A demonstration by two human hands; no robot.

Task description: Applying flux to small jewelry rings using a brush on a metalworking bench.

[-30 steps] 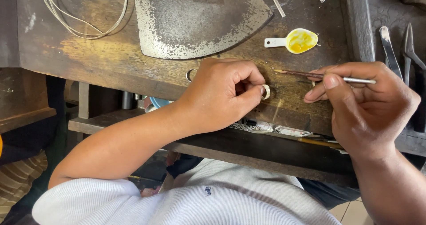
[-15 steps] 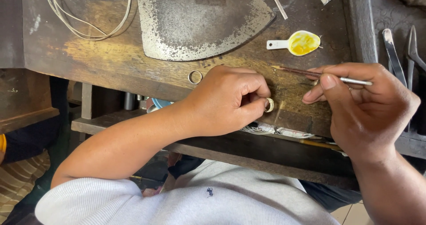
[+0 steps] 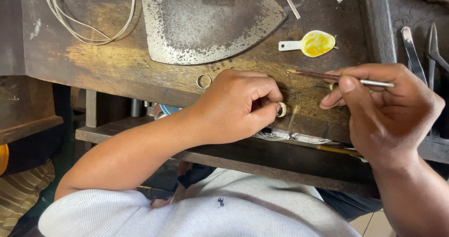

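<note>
Your left hand (image 3: 238, 107) pinches one small metal ring (image 3: 281, 109) between thumb and forefinger, fingers closed on it, at the worktop's (image 3: 117, 64) front edge. Your right hand (image 3: 383, 110) grips one thin brush (image 3: 327, 76) with fingers closed, its tip just above and to the right of the held ring. A second ring (image 3: 204, 81) lies loose beside your left hand. One yellow-stained spoon (image 3: 311, 43) and one metal plate (image 3: 206, 21) lie beyond. Since the earlier frame, the left hand has shifted slightly, uncovering the loose ring fully.

Loose ring (image 3: 204, 81) on bench (image 3: 117, 64) left of left hand (image 3: 238, 107); spoon (image 3: 311, 43) behind right hand (image 3: 383, 110).
</note>
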